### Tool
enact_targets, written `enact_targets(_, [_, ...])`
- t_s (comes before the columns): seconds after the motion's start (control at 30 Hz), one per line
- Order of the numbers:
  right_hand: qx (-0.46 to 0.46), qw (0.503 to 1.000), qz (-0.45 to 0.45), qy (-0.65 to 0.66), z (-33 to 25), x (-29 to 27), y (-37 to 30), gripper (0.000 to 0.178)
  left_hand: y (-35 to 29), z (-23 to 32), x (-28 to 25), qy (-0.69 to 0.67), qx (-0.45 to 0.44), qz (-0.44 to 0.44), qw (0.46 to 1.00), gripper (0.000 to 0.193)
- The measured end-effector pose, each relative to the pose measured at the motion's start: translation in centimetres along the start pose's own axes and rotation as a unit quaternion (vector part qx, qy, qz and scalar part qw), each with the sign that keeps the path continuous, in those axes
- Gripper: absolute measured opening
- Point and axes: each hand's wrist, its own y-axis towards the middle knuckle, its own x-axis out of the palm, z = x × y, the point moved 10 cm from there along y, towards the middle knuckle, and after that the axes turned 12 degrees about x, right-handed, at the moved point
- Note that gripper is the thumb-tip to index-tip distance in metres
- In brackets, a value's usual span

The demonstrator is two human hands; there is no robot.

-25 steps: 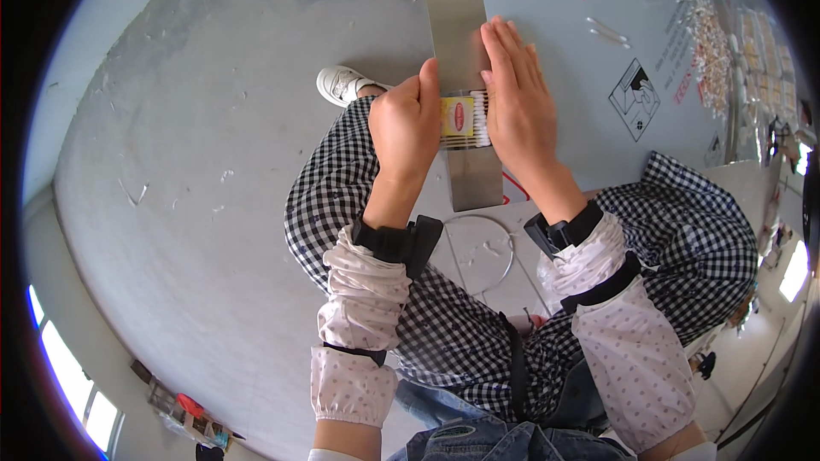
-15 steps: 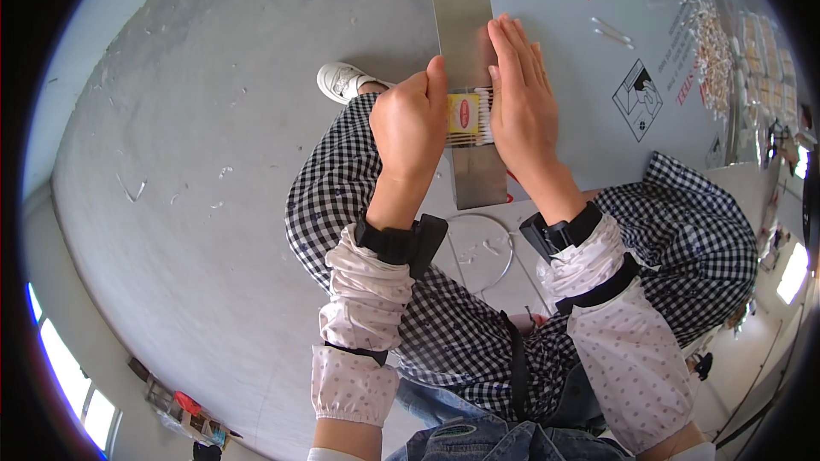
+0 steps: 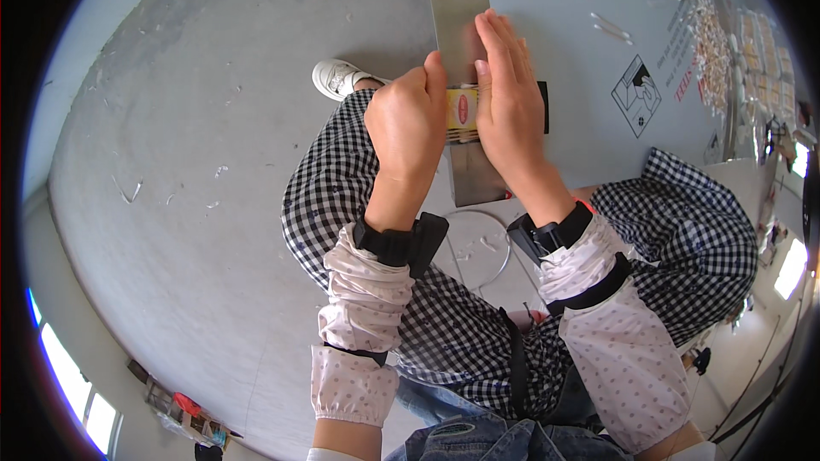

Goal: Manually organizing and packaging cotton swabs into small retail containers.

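A small bundle of cotton swabs with a yellow label [image 3: 462, 109] lies across the metal strip, between my two hands. My left hand [image 3: 404, 119] is closed around the bundle's left end, thumb pointing up. Fingers straight and together, my right hand [image 3: 510, 102] is held flat on edge with its palm toward the bundle's other end. It covers that end, so whether the palm touches the swab tips is hard to tell. Just right of the right hand shows a narrow black edge [image 3: 546, 107], mostly hidden.
Bare metal [image 3: 478, 175] continues toward me from the bundle. On the grey-blue printed sheet [image 3: 581, 60] lie a few loose swabs [image 3: 611, 30]. A swab heap [image 3: 709, 55] and rows of packed bundles [image 3: 764, 64] are at far right. A metal ring [image 3: 504, 269] sits below.
My right hand has moved left, over the swab tips that showed before. The black edge beside it has come into sight. My left hand stays almost in place.
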Motion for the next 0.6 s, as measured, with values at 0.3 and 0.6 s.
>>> enact_targets(0.3, [0.03,0.986,-0.009,0.165,-2.1,1.4,-0.9,0.039,-0.3,0.2,-0.8,0.056,0.011,0.0,0.998,0.051])
enact_targets(0.6, [0.206,0.879,0.103,0.418,3.3,-16.3,0.6,0.051,0.3,-1.9,-3.6,0.009,-0.029,0.012,0.999,0.042])
